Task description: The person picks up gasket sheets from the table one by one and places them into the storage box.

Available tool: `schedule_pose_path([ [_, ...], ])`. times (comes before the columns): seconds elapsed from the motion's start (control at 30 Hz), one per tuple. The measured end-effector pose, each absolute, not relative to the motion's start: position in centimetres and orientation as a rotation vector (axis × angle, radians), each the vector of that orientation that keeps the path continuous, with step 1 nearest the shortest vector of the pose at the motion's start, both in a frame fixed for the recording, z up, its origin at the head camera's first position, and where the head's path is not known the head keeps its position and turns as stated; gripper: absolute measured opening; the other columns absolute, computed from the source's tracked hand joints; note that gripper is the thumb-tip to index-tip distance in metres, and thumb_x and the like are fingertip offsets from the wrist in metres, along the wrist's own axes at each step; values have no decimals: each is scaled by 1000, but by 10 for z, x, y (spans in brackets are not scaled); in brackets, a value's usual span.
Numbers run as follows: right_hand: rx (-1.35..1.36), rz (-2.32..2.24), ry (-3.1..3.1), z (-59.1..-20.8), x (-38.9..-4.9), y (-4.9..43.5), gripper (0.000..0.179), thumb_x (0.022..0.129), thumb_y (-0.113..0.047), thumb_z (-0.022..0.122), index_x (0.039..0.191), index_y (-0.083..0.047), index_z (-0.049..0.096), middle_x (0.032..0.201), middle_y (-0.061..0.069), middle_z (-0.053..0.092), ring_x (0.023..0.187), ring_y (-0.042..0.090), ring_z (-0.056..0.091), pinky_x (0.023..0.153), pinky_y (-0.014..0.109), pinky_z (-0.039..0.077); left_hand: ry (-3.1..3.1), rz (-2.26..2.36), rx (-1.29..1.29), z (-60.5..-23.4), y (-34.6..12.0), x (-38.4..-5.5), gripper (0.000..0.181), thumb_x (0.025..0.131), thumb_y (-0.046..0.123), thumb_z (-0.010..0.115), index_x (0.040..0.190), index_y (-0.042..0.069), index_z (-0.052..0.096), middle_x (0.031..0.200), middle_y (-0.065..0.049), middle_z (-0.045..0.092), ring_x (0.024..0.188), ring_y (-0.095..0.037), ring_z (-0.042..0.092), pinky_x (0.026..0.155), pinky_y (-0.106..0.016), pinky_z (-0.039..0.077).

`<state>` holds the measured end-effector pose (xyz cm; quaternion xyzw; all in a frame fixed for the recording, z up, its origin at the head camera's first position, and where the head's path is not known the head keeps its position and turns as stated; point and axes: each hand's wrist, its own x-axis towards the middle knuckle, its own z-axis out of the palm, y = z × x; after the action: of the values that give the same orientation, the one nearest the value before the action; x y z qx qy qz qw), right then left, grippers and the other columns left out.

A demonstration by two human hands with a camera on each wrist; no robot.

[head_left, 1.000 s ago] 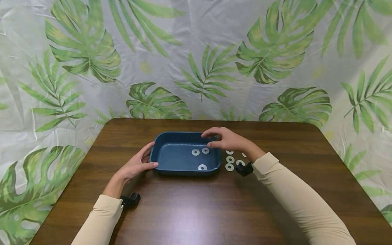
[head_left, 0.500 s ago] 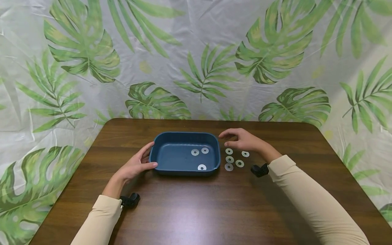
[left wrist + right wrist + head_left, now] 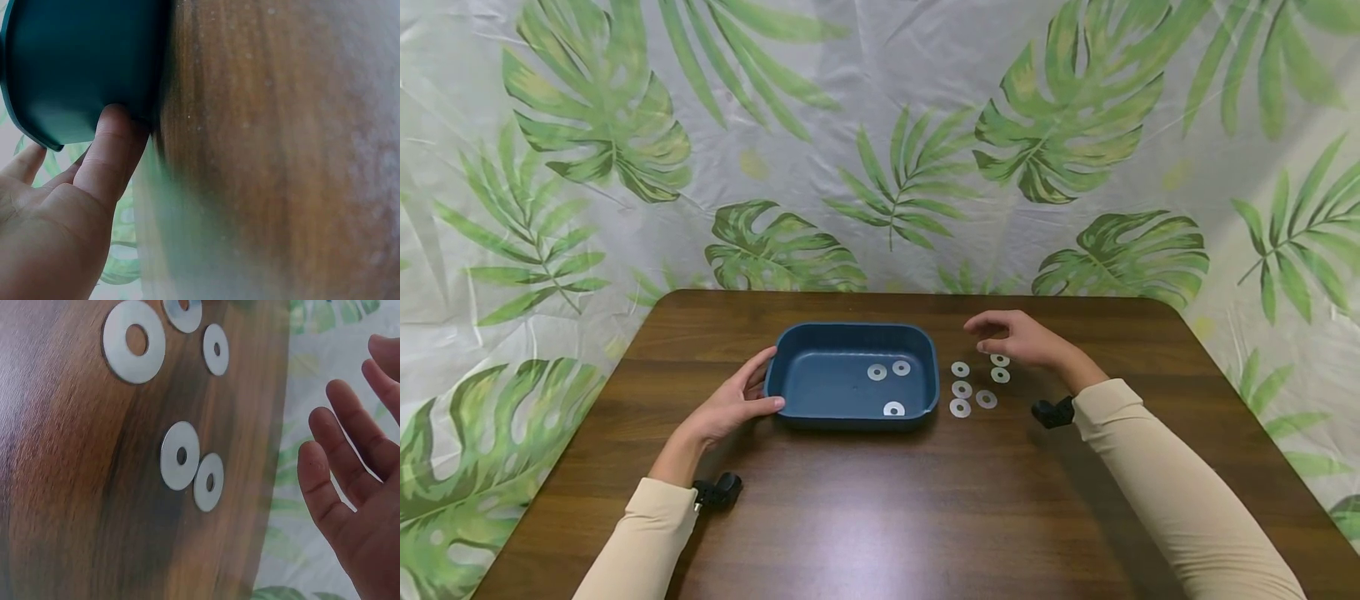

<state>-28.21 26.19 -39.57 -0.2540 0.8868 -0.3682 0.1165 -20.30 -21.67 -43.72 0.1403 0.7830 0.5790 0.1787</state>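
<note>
The left hand (image 3: 722, 408) has its fingers spread, touching the end of a smooth blue tub (image 3: 827, 390) with round corners. Inside lie three flat rings (image 3: 871, 374). The right hand's (image 3: 1030, 342) empty fingers are apart, near more silvery rings (image 3: 169, 456) on the streaky wood table (image 3: 850, 500).

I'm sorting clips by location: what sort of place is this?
Probably an improvised tabletop filming spot: a leaf-print curtain hangs behind a wood-grain table, and two black wrist cameras show.
</note>
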Motion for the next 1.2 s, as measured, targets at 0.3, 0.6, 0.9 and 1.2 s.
schedule_pose_path([
  [0.3,-675,-1056,2650,-410,-286,276,36,93,2,61,129,5,60,126,28,63,117,41,60,96,51,49,2212,1637,401,-437,-215,-204,87,96,15,65,161,15,8,166,-24,10,147,-50,27,116,-62,28],
  [0.6,-602,-1058,2663,-423,-286,291,39,88,8,59,126,6,61,124,28,64,113,41,63,84,35,52,2209,1630,385,-437,-216,-206,87,96,17,66,161,17,8,166,-22,11,147,-49,30,115,-60,31],
  [0.9,-590,-1025,2653,-437,-287,298,40,89,8,60,129,6,60,126,29,63,118,44,60,93,48,52,2200,1627,376,-439,-215,-204,87,96,18,66,161,16,8,167,-21,7,149,-49,24,117,-61,27],
  [1.2,-688,-822,2777,-443,-290,300,42,88,4,64,129,-2,64,117,23,58,97,32,55,83,44,47,2207,1637,397,-438,-219,-203,86,96,16,65,161,16,8,167,-23,8,148,-50,24,117,-62,26],
])
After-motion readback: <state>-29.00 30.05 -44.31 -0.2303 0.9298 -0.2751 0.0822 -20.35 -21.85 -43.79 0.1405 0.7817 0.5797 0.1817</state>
